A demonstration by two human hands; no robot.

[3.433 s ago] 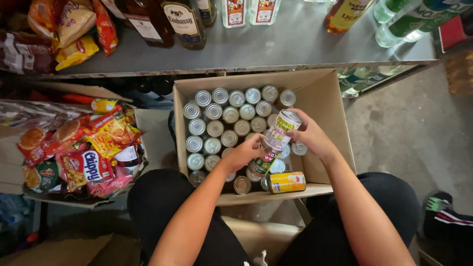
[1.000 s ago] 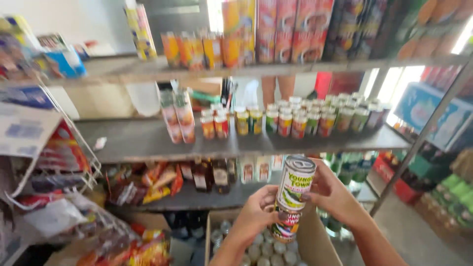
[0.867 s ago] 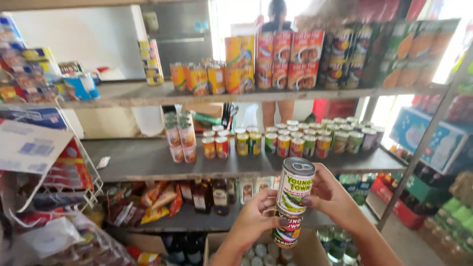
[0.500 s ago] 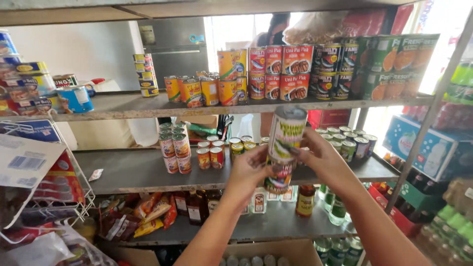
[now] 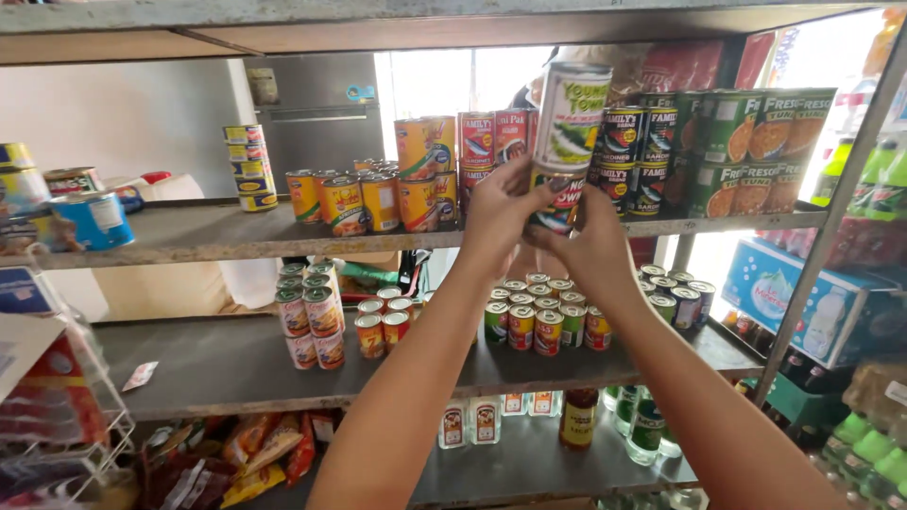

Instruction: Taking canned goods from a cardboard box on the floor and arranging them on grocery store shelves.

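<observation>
Two stacked cans clamped between my left hand and right hand, raised at the upper shelf edge. Red cans just left, dark cans just right; narrow gap between.

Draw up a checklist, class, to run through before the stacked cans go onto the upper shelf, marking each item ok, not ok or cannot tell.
1. Left hand grips the lower can: ok.
2. Right hand supports it: ok.
3. Top can sits straight: not ok, slightly tilted.
4. Cans raised to the upper shelf: ok.
5. Free gap behind the cans: cannot tell, hidden.
6. Neighbouring green cans stand steady: ok.
</observation>
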